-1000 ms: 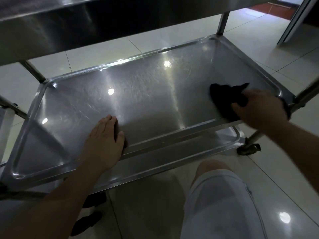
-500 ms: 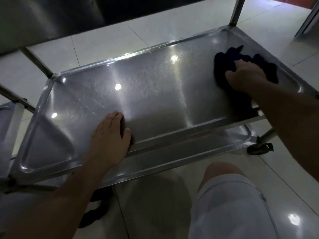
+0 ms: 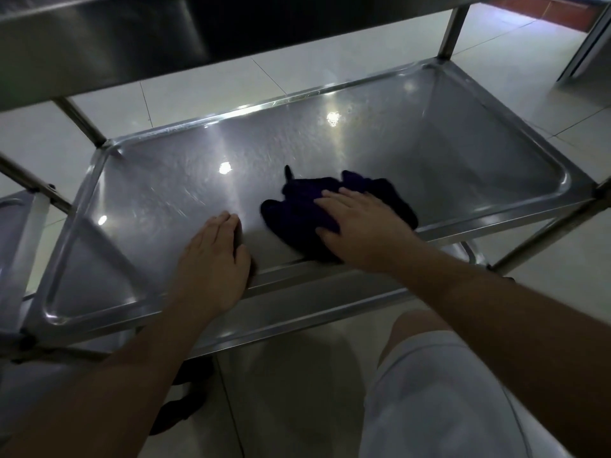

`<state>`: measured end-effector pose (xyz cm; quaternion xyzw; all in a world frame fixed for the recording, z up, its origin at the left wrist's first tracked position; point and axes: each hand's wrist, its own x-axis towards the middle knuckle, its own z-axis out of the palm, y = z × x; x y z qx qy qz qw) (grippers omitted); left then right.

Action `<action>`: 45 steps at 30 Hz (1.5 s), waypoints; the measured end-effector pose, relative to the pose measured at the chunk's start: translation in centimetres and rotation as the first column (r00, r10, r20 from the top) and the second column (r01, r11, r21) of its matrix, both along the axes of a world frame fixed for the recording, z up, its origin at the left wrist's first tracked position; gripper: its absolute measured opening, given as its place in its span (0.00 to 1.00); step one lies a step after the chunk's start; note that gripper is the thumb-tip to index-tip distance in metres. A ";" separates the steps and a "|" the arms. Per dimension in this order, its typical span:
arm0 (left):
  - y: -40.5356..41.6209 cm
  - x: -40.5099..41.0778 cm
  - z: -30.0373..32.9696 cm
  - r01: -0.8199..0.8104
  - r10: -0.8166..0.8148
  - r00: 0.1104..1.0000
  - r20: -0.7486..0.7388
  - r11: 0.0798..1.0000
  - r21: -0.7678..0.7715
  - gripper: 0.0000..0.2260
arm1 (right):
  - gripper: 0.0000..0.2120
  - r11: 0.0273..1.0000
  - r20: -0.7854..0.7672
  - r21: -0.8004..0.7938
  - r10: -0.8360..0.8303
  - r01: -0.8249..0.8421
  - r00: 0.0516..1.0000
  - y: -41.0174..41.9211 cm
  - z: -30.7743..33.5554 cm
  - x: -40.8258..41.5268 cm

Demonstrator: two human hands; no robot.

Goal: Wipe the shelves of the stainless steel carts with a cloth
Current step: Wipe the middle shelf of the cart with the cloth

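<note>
Change: since half a second ago the right hand point(image 3: 360, 231) and the dark cloth point(image 3: 307, 209) have travelled from the shelf's far right corner, about 2 o'clock, to near its front middle, about 5 o'clock on the shelf; the left hand point(image 3: 215, 259) has stayed planted at the front rim.

Head view, cloth: a crumpled dark blue-black cloth lies on the middle shelf point(image 3: 429, 153), close to the front edge, bunched out toward 10 and 2 o'clock from under the palm.

Head view, right hand: fingers stretched out nearly flat on top of the cloth, pressing it onto the steel; the thumb lies along the cloth's near side. It pins the cloth from above; no finger curls round it.

Head view, left hand: palm down, fingers straight and together, resting on the shelf just inside the front rim, at 9 o'clock from the cloth and just beside it, not touching it. It holds nothing.

Head view, cart: the shelf is a shallow steel tray with a raised rim, showing light spots and streaks. The top shelf point(image 3: 99, 38) overhangs at 12 o'clock; a lower shelf point(image 3: 297, 312) shows beneath the front edge.

Head view, surroundings: pale floor tiles point(image 3: 198, 90) beyond the cart; a knee in light shorts point(image 3: 439, 385) at 5 o'clock.
</note>
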<state>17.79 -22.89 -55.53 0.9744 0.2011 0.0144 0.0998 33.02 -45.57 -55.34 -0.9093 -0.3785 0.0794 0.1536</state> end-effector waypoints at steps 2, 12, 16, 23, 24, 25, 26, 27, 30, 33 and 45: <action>0.0 0.0 0.1 -0.002 0.002 1.000 0.011 1.000 0.002 0.26 | 0.27 0.995 0.032 0.021 -0.102 0.101 0.994 -3.5 0.1 2.5; -0.3 0.0 0.2 -0.004 0.004 1.000 0.008 1.000 -0.005 0.27 | 0.32 0.681 0.001 -0.146 -0.725 0.718 0.688 -19.7 1.3 13.1; -0.4 0.0 0.3 -0.011 0.010 1.000 0.009 1.000 0.004 0.28 | 0.24 0.791 0.014 -0.056 -0.610 0.610 0.792 -13.5 0.9 8.1; -0.3 -0.1 -0.3 -0.014 0.015 0.999 0.042 1.000 -0.017 0.27 | 0.23 0.966 0.177 0.195 -0.207 0.172 0.962 0.3 -0.2 -5.0; -0.2 -0.1 -0.3 -0.012 0.013 0.999 0.049 1.000 -0.026 0.26 | 0.22 0.968 0.189 0.200 -0.190 0.151 0.964 1.7 -0.3 -6.0; -0.2 -0.1 -0.4 -0.008 0.010 0.998 0.056 0.999 -0.034 0.26 | 0.20 0.969 0.206 0.201 -0.186 0.144 0.961 2.8 -0.5 -6.9; -0.2 -0.1 -0.5 -0.005 0.008 0.998 0.062 0.999 -0.040 0.26 | 0.19 0.968 0.223 0.203 -0.191 0.146 0.956 3.7 -0.8 -7.5; -0.1 0.0 -0.6 -0.006 0.009 0.998 0.065 0.999 -0.043 0.26 | 0.18 0.967 0.240 0.208 -0.194 0.145 0.951 4.3 -1.1 -7.9; -0.1 -0.1 -0.8 -0.008 0.012 0.997 0.075 0.999 -0.049 0.26 | 0.14 0.961 0.282 0.240 -0.205 0.138 0.937 4.9 -1.9 -8.2; 0.0 -0.2 -0.7 0.006 -0.001 0.996 0.088 0.998 -0.066 0.27 | 0.12 0.953 0.294 0.268 -0.224 0.145 0.929 5.1 -2.2 -8.0; 0.0 0.8 3.0 0.097 -0.101 0.960 -0.260 0.995 -0.028 0.29 | 0.17 0.972 0.169 -0.161 -0.144 0.172 0.975 6.6 3.1 -8.6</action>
